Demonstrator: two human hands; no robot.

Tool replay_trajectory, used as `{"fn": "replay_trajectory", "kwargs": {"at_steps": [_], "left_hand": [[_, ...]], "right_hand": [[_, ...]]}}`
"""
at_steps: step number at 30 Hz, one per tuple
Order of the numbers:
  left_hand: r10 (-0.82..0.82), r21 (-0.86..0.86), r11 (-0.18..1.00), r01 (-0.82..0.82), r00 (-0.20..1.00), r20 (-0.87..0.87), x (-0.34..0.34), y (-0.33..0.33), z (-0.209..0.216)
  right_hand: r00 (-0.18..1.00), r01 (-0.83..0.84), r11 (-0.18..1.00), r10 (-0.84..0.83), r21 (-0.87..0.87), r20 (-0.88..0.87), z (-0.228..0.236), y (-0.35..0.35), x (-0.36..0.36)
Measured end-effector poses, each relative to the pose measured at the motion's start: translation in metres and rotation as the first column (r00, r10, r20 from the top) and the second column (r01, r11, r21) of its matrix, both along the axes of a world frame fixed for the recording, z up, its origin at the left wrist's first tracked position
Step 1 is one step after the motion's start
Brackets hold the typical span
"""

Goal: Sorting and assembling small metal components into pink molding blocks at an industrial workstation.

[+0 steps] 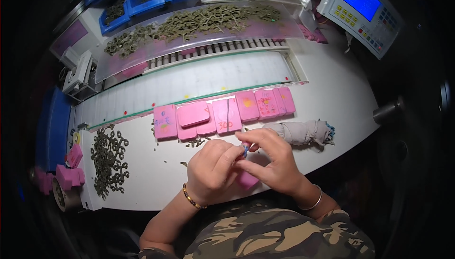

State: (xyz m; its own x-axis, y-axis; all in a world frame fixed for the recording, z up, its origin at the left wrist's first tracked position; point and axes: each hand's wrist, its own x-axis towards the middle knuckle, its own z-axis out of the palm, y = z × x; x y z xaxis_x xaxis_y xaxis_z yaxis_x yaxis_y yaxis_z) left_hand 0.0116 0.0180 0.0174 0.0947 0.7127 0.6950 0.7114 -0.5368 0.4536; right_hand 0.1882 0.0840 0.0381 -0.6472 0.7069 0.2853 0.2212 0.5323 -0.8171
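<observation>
the left hand [213, 162] is curled closed on a small blue piece [245, 150], mostly hidden between the hands near the front edge of the white table [332, 74]. the right hand [272, 157] arches thumb and forefinger about it, tips close in; whether they grip, i cannot tell. from the piece, a pink slab [247, 181] is at six o'clock, pink blocks [221, 114] at twelve, a cloth roll [298, 132] between two and three, metal bits [106, 154] at nine.
</observation>
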Motion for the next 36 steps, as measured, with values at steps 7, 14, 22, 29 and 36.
{"fn": "replay_trajectory", "kwargs": {"at_steps": [7, 14, 22, 29, 36], "left_hand": [[0.022, -0.006, 1.000, -0.023, 0.992, -0.121, 0.010, -0.002, -0.004], [0.044, -0.054, 0.998, -0.039, 0.996, 0.084, 0.012, -0.003, -0.011], [0.073, -0.159, 0.987, -0.030, 0.960, 0.271, 0.008, -0.008, -0.011], [0.122, -0.242, 0.969, -0.048, 0.945, 0.303, -0.004, -0.015, -0.014], [0.167, -0.323, 0.945, -0.046, 0.919, 0.357, -0.009, -0.018, -0.020]], "right_hand": [[0.995, -0.018, 0.975, -0.003, 0.219, 0.097, -0.007, -0.005, 0.007], [0.996, 0.085, 0.923, -0.080, 0.376, -0.029, 0.019, 0.015, 0.031], [0.925, -0.067, 0.851, -0.143, 0.521, 0.353, -0.027, 0.034, 0.054], [0.963, -0.064, 0.961, -0.012, 0.271, 0.271, -0.014, 0.050, 0.072], [0.941, -0.008, 0.891, -0.146, 0.453, 0.305, -0.006, 0.042, 0.077]]}}
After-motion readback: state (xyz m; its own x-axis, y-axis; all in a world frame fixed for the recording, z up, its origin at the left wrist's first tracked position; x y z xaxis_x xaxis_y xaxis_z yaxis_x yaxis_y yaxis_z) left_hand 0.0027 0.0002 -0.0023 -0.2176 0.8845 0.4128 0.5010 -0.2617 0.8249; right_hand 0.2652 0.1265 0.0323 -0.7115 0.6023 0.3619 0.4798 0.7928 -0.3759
